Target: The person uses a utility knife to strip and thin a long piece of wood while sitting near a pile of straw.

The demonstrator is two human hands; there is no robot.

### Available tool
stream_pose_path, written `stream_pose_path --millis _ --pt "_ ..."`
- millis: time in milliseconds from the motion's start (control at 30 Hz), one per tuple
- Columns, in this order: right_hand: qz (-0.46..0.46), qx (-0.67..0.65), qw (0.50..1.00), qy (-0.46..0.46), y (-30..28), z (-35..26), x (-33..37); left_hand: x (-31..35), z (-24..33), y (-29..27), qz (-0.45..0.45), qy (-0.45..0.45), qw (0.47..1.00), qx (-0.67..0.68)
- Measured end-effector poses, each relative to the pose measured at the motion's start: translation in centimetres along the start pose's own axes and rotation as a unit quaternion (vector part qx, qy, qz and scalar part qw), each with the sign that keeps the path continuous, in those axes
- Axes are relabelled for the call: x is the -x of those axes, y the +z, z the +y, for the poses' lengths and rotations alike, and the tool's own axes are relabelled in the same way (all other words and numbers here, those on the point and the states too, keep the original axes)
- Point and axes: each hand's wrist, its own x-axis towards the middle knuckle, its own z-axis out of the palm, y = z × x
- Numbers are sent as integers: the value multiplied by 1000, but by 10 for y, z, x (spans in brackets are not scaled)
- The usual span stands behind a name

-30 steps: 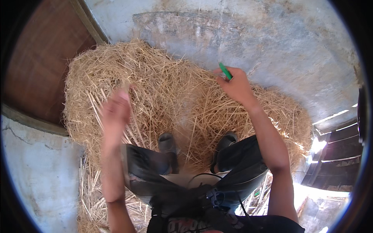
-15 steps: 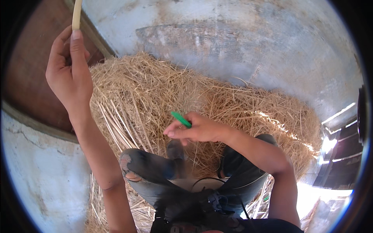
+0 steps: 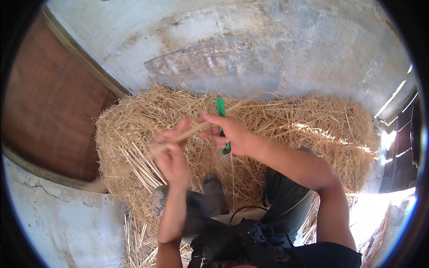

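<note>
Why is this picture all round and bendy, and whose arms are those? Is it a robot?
No robot! Those are a person's bare arms. A wide fisheye camera worn on the person's head looks down, which makes straight edges curve. The left hand holds a long, thin, pale strip; it's blurry, so I can't tell its material. The right hand holds a slim bright-green and dark tool. Below spreads a heap of dry golden straw, with straight, pale, thin sticks lying on its left side.

Pale strip [image 3: 193, 130] blurred, ends indistinct, and green tool [image 3: 220, 107] partly hidden by right hand [image 3: 237, 136].
</note>
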Motion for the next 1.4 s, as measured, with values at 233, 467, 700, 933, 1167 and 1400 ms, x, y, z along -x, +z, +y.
stream_pose_path --millis 233,467,700,933,1167,1400 --pt "97 116 972 -179 -22 -41 15 64 -32 -20 -279 -228 933 27" --pt "136 137 955 -225 -36 -71 29 64 -20 -23 -346 -402 814 237" --pt "248 418 818 -306 -45 -50 4 52 -18 -12 -197 -383 883 188" --pt "143 699 659 -240 -14 2 -8 17 -24 -22 -85 -339 928 130" --pt "93 776 585 -215 -14 44 -43 33 -40 -24 -31 -331 926 179" --pt "128 791 570 -182 -16 45 -58 47 -38 -31 -12 -367 914 174"
